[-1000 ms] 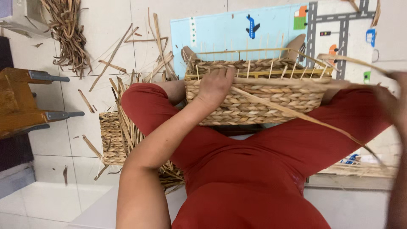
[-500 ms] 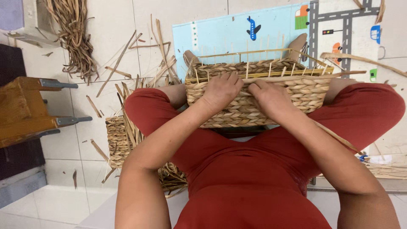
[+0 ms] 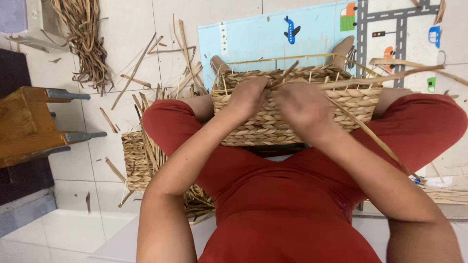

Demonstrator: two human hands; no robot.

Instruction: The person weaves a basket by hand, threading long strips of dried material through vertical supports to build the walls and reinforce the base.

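Fingers of my left hand (image 3: 251, 97) and right hand (image 3: 297, 104) pinch a flat dried-grass strand (image 3: 390, 75) at the near rim of the braided rectangular basket (image 3: 292, 117) on my lap.

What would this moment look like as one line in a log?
left hand: on basket rim | right hand: gripping long straw strand | woven basket: on lap, unfinished | floor: loose straw

Basket (image 3: 273, 127) front behind both hands' fingers (image 3: 263, 90)

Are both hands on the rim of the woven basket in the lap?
Yes: the left hand and right hand both rest side by side on the near rim of the woven basket.
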